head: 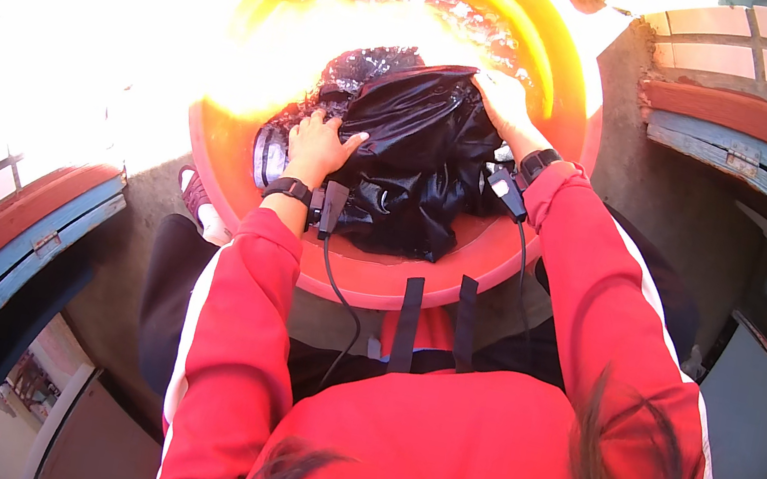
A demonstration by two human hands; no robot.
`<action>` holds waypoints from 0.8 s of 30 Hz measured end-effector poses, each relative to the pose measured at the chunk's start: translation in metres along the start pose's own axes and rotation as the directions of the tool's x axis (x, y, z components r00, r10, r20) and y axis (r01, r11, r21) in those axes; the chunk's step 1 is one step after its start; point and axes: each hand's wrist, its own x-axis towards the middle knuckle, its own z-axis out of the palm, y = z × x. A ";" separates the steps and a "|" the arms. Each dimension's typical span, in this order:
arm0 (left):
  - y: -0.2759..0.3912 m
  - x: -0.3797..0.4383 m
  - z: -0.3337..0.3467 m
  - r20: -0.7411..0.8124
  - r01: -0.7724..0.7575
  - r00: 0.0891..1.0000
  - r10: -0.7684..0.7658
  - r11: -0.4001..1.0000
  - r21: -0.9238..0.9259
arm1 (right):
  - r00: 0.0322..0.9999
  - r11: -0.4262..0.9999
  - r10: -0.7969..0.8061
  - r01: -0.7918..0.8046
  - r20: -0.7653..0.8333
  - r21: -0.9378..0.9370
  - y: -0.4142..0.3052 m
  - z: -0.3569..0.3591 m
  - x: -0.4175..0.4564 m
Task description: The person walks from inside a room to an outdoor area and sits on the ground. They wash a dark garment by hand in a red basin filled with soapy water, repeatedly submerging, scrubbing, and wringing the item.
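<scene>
A large round red basin stands before me, with water and bubbles in its far part. Wet, shiny black fabric lies bunched in it, with more dark cloth beyond. My left hand rests on the fabric's left side with its fingers spread. Beside it is a white piece with dark stripes. My right hand pinches the far right edge of the black fabric and holds it raised. Strong glare hides the far left of the basin.
Blue and red wooden door frames with hinges, one on the left and one on the right, flank the basin. Cables hang from devices strapped at both wrists. A foot in a dark red shoe is beside the basin's left rim.
</scene>
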 end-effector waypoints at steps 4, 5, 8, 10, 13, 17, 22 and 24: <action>0.026 -0.015 -0.019 -0.339 -0.276 0.924 0.179 0.924 -0.264 | 0.928 0.416 0.153 -0.373 0.340 0.829 -0.040 -0.025 -0.014; 0.030 -0.019 -0.025 -0.439 -0.349 0.881 0.177 0.870 -0.349 | 0.905 0.292 0.083 -0.422 0.417 0.858 -0.052 -0.032 -0.022; 0.037 -0.026 -0.043 -0.508 -0.553 0.815 0.277 0.634 -0.540 | 0.825 0.072 -0.078 -0.556 0.560 0.828 -0.083 -0.050 -0.050; 0.029 -0.034 -0.062 -0.367 -0.535 0.843 0.393 0.687 -0.492 | 0.779 -0.019 -0.174 -0.615 0.603 0.789 -0.094 -0.060 -0.063; 0.013 -0.069 -0.086 -0.253 -0.549 0.829 0.498 0.645 -0.532 | 0.754 -0.029 -0.211 -0.641 0.622 0.767 -0.095 -0.071 -0.074; 0.014 -0.132 -0.101 -0.009 -0.221 0.900 0.435 0.440 -0.870 | 0.686 0.063 0.010 -0.726 0.727 0.685 -0.087 -0.077 -0.086; 0.033 -0.190 -0.080 -0.016 -0.090 0.968 0.251 0.285 -0.954 | 0.690 0.321 0.072 -0.699 0.720 0.639 -0.089 -0.072 -0.112; 0.035 -0.203 -0.069 -0.055 -0.097 0.979 0.198 0.204 -0.974 | 0.703 0.422 0.048 -0.658 0.710 0.623 -0.089 -0.066 -0.119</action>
